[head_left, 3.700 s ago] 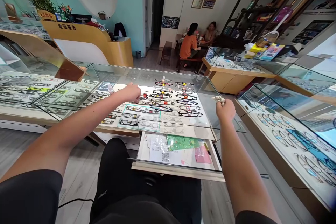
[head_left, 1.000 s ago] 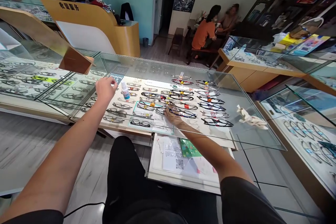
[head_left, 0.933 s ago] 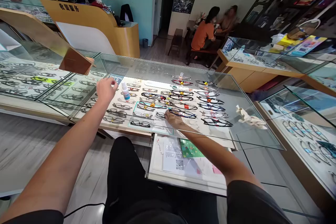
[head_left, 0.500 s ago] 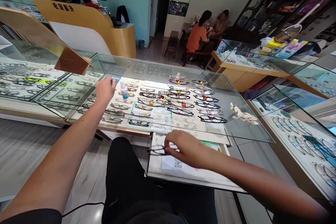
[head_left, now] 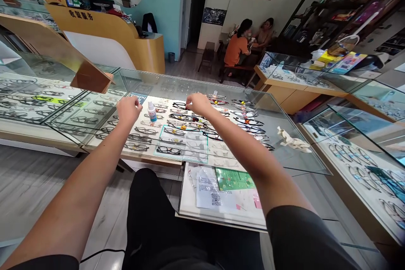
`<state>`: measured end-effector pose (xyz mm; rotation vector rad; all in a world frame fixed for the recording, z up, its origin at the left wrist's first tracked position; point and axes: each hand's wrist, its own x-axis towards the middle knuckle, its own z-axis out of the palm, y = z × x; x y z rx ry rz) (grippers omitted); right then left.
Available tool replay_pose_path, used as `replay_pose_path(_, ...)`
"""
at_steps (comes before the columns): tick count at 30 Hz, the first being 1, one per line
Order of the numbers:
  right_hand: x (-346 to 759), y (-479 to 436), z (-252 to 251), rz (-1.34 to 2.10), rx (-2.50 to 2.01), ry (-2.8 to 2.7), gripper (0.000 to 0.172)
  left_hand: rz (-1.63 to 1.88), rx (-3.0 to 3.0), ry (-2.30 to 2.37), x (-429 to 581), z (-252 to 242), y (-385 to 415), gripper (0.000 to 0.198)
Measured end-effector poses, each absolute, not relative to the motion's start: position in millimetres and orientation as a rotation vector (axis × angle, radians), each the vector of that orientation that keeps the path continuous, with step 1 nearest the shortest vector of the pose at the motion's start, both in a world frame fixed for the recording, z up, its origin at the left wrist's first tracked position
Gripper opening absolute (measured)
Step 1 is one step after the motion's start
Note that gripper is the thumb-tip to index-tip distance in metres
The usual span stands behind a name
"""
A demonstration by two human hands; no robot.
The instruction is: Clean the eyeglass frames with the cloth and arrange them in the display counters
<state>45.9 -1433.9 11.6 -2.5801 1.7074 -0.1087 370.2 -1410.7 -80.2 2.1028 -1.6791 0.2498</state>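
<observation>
My right hand [head_left: 199, 104] is stretched out over the glass display case [head_left: 164, 76], pinching a pair of dark-framed eyeglasses [head_left: 179, 105] at its left side. On the case's left part, my left hand [head_left: 128, 110] is closed with curled fingers; whatever it may hold is hidden. Just right of that hand stands a white spray bottle [head_left: 152, 112] with a blue and red label. Rows of eyeglass frames [head_left: 168, 150] are spread beneath and around both hands, some with coloured tags.
An open drawer [head_left: 186, 196] in front of my lap holds a printed sheet [head_left: 205, 196] and a green leaflet [head_left: 234, 178]. A crumpled pale cloth [head_left: 294, 140] lies at the right. A wooden-backed mirror or board [head_left: 90, 76] juts in from the left. Two people sit at a table behind.
My right hand has moved from above the drawer forward over the display case, carrying the eyeglasses. The drawer's papers are now uncovered. My left hand has stayed near the bottle.
</observation>
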Motion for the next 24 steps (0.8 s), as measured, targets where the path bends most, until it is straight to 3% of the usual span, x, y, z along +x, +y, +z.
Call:
replay_pose_path(15, 50, -1436, -3, -0.139, -2.510, 1.719, 0.020, 0.268, 2.175, -1.693, 371, -80, -1410, 0.020)
replay_pose_path(20, 49, -1376, 27, -0.391, -2.633, 1.500, 0.032, 0.126, 2.260, -1.658, 368, -72, -1411, 0.017)
replay_pose_path(24, 43, -1283, 26, -0.472, -2.728, 1.060, 0.021, -0.011, 2.386, -1.646, 364, -63, -1415, 0.021)
